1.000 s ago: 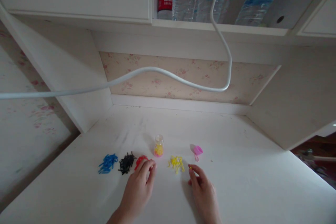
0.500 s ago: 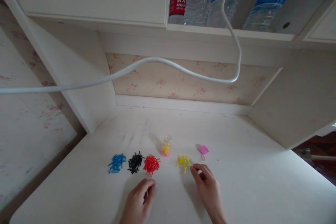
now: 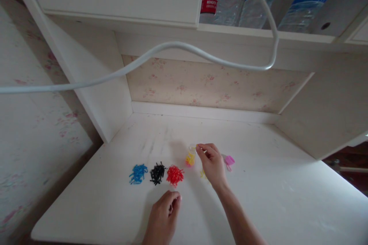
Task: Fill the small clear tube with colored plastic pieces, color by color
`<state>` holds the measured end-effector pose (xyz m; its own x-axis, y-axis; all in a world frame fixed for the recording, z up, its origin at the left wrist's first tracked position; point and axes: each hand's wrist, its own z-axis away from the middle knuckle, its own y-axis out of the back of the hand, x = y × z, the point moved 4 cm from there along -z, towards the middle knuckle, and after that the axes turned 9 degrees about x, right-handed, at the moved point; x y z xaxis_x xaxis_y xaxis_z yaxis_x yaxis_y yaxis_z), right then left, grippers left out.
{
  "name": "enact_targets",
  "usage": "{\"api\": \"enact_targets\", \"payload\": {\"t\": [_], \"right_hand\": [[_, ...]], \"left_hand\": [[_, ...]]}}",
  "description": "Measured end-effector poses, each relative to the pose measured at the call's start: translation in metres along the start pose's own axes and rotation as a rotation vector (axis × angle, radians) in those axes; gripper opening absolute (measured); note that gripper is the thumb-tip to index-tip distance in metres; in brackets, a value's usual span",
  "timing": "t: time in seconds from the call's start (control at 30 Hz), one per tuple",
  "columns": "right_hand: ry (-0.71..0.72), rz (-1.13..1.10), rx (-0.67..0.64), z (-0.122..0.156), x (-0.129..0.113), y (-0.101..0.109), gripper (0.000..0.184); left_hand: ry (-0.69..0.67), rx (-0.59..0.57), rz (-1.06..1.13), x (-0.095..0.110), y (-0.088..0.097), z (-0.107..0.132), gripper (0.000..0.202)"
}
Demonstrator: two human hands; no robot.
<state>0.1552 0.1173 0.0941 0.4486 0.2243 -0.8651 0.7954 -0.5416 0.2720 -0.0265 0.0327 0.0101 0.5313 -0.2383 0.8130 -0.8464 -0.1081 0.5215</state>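
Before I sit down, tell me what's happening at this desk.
A person's right hand, fingers pinched on what looks like a small yellow strip, is by the mouth of a small clear jar with yellow pieces inside. The curled left hand is nearest the pile of thin red strips; whether it holds anything is hidden. Piles of black strips and blue strips lie farther left on the white tabletop. The right hand mostly hides some loose yellow strips.

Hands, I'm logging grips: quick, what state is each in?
Left hand: loosely closed; contents cannot be told.
Right hand: pinched closed on a yellow piece near the jar.
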Motion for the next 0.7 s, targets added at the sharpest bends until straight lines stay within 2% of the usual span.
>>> {"api": "enact_targets", "payload": {"t": [0.23, 0.5, 0.7], "right_hand": [[0.024, 0.063, -0.005, -0.0029, 0.0046, -0.0037, 0.04], [0.154, 0.263, -0.026, -0.0028, -0.002, -0.0052, 0.036], [0.145, 0.276, -0.033, -0.0045, -0.0036, -0.0048, 0.036]], "left_hand": [[-0.015, -0.01, 0.021, -0.0013, -0.0005, -0.0005, 0.031], [-0.016, -0.01, 0.008, 0.0011, 0.0018, -0.0005, 0.031], [0.009, -0.026, 0.029, -0.0011, 0.0012, 0.0008, 0.026]]}}
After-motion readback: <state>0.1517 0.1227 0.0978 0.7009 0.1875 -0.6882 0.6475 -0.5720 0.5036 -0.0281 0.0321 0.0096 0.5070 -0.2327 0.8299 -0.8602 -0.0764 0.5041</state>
